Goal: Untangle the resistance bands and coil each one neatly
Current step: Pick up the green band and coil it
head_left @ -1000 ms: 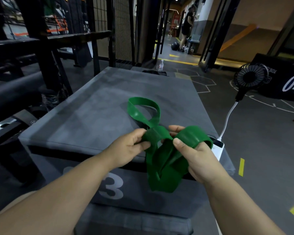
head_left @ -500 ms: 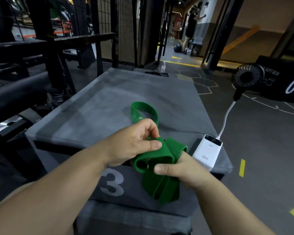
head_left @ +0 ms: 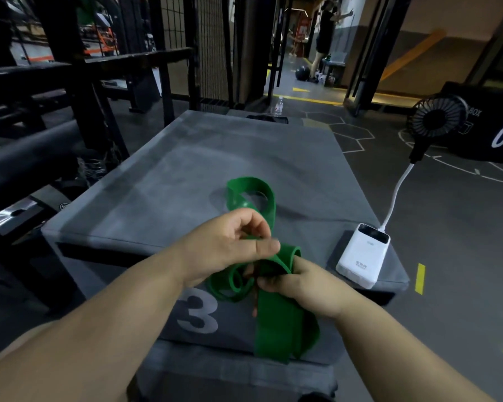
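A wide green resistance band point(head_left: 285, 329) is bunched between both hands over the near edge of a grey plyo box point(head_left: 157, 198). My left hand point(head_left: 230, 248) pinches a fold of it between thumb and fingertips. Just below and to the right, my right hand point(head_left: 305, 285) grips the gathered middle, with a small coil showing beside its thumb. One loop of the band point(head_left: 251, 195) lies flat on the box top beyond my left hand. Another length hangs down in front of the box. A thin dark red strip point(head_left: 255, 300) dangles from the bunch.
A white power bank point(head_left: 363, 255) lies on the box's near right corner, cabled to a small black fan point(head_left: 436, 117). Black racks and bars point(head_left: 70, 82) stand to the left. Another black box point(head_left: 494, 126) is at far right; a person stands far back.
My left hand has come over the top of the bunch and now pinches a fold, while my right hand has dropped lower. The band is gathered tighter into a small coil.
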The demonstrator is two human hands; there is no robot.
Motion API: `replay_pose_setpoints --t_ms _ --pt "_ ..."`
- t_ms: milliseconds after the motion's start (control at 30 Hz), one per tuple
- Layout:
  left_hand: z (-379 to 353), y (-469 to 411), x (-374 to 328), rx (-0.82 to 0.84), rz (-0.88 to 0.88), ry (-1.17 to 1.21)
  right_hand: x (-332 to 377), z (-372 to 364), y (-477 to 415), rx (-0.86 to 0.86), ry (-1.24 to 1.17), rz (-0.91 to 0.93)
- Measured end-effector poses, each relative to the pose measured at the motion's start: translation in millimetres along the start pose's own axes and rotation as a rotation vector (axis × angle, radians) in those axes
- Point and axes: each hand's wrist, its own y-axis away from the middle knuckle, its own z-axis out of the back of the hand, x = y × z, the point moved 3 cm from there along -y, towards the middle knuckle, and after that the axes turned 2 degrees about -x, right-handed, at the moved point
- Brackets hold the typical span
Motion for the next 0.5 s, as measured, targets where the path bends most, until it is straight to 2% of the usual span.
replay_pose_setpoints --t_ms 100,200,267,367,433,500 --pt "11.3 0.5 5.7 0.144 -0.046 -0.345 1.7 -4.4 1.3 0.053 -0.161 -0.084" --pt "17.8 -4.0 11.7 0.080 -0.129 -0.592 5.6 -1.0 1.6 0.010 -0.205 -0.112" --pt "23.5 -7.1 12.5 -0.030 -0.164 -0.592 5.7 1.0 0.8 0.001 -0.208 -0.140" --pt "38.4 -9.1 12.1 -0.165 -0.123 -0.579 3.5 3.6 -1.3 -0.010 -0.181 -0.163" --pt "45.0 -7.1 12.0 -0.115 -0.046 -0.518 4.0 5.1 -2.4 -0.003 -0.176 -0.160" --pt "44.1 -5.0 13.5 0.035 0.016 -0.476 3.4 6.9 -4.0 0.016 -0.175 -0.149"
